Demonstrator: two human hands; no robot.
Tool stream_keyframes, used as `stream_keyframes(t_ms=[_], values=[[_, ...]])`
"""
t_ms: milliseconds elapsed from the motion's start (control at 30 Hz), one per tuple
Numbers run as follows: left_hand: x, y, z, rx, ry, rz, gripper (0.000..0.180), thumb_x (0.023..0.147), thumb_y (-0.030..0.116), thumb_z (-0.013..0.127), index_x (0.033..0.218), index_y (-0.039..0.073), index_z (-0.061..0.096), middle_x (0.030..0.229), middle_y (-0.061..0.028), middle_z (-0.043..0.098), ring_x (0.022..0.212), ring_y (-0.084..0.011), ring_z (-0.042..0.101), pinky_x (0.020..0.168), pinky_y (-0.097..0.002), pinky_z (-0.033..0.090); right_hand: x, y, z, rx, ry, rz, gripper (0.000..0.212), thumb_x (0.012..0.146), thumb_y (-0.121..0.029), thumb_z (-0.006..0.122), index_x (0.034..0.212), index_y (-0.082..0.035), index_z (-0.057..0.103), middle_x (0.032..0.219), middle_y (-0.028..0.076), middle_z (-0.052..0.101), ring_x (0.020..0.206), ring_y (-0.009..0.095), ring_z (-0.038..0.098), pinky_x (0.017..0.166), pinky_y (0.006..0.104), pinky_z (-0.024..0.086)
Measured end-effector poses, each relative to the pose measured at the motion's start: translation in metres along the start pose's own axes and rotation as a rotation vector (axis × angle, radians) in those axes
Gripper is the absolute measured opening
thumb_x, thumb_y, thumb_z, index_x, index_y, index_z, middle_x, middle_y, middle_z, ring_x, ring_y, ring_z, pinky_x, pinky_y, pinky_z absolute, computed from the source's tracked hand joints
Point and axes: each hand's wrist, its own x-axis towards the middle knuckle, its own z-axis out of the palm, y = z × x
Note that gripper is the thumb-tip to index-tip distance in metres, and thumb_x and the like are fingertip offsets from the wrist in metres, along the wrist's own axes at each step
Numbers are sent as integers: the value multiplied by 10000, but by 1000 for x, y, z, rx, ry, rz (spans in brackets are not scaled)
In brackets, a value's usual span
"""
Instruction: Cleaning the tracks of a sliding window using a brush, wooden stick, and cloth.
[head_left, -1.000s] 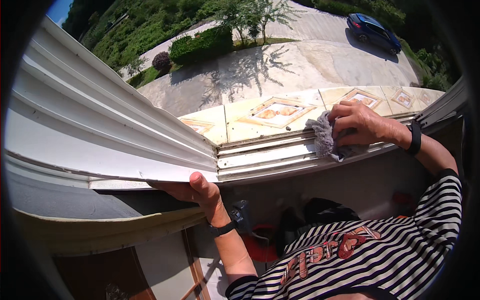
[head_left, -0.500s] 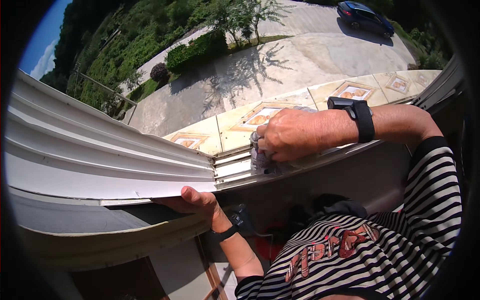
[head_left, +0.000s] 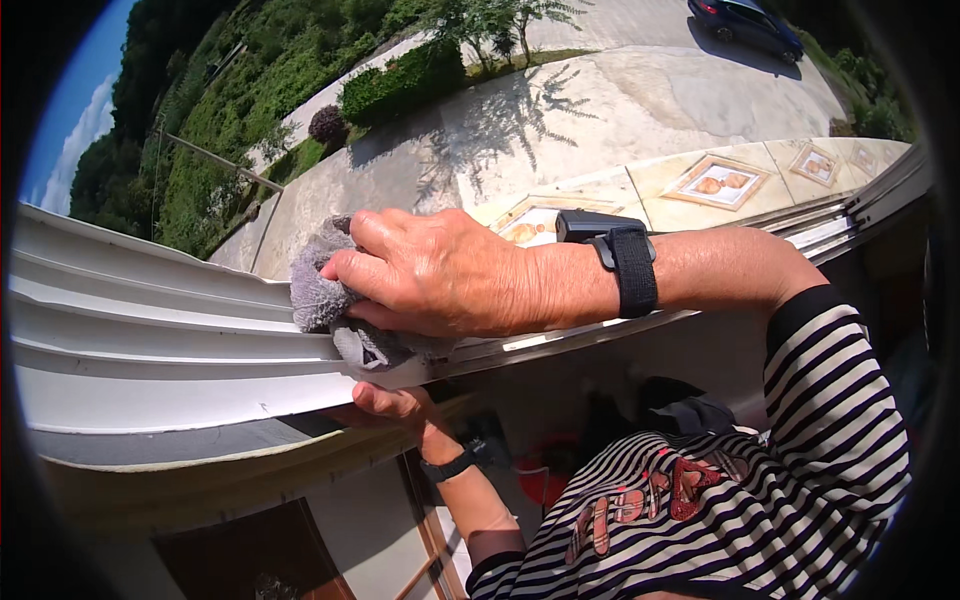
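My right hand (head_left: 430, 270) grips a crumpled grey cloth (head_left: 322, 290). The cloth is pressed against the inner end of the ridged white window frame (head_left: 170, 335), where the upright meets the sill track; some of it hangs below my fingers. My left hand (head_left: 395, 403) is just beneath, at the frame's lower edge. Its thumb points up and stands apart, while the fingers stretch left under the edge, mostly in shadow. Nothing shows in that hand.
Beyond the frame runs an outer ledge of cream tiles (head_left: 715, 182) with diamond patterns. The window track (head_left: 820, 225) continues right. Below left is a curved beige edge (head_left: 200, 462). Outside lie a concrete yard (head_left: 640, 110), a hedge (head_left: 400, 85) and a dark blue car (head_left: 745, 30).
My right hand has moved left with the cloth, from the sill track onto the ridged frame. The left hand keeps its place at the lower edge. The view has shifted slightly.
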Motion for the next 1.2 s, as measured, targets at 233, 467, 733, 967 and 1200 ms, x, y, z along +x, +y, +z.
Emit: stream_keyframes(t_ms=[233, 467, 733, 967, 1200], values=[[18, 41, -1, 164, 47, 189, 705, 861, 468, 432, 1319, -35, 246, 1282, -216, 337, 1119, -303, 408, 935, -420, 356, 5, -7, -25, 27, -958, -70, 216, 717, -164, 589, 794, 38, 601, 743, 181, 543, 691, 315, 596, 591, 389, 491], [14, 50, 12, 151, 16, 161, 682, 850, 416, 434, 1325, -34, 244, 1294, -217, 331, 1125, -304, 403, 943, -412, 345, -23, -22, -11, 88, -583, -190, 224, 744, -219, 618, 811, -17, 550, 757, 116, 522, 700, 284, 554, 596, 354, 484], [19, 40, 1, 179, -15, 116, 658, 810, 336, 440, 1323, -36, 262, 1303, -220, 331, 1133, -303, 391, 960, -400, 320, -58, -23, -48, -175, -808, -292, 175, 732, -159, 534, 801, 2, 544, 787, 118, 497, 656, 223, 542, 511, 298, 465], [13, 44, 22, -56, 9, 1, 718, 755, 345, 492, 1319, -40, 270, 1286, -211, 339, 1134, -302, 387, 970, -400, 306, -88, -15, -168, -308, -1107, 277, 211, 688, -195, 623, 738, 8, 592, 785, 158, 547, 672, 292, 602, 616, 376, 483], [16, 30, 10, 137, 41, 35, 759, 724, 340, 546, 1320, -36, 264, 1269, -206, 340, 1138, -304, 388, 963, -413, 321, -21, -2, -131, -57, -630, 212, 255, 738, -219, 640, 676, 10, 544, 721, 141, 480, 708, 302, 546, 625, 382, 439]])
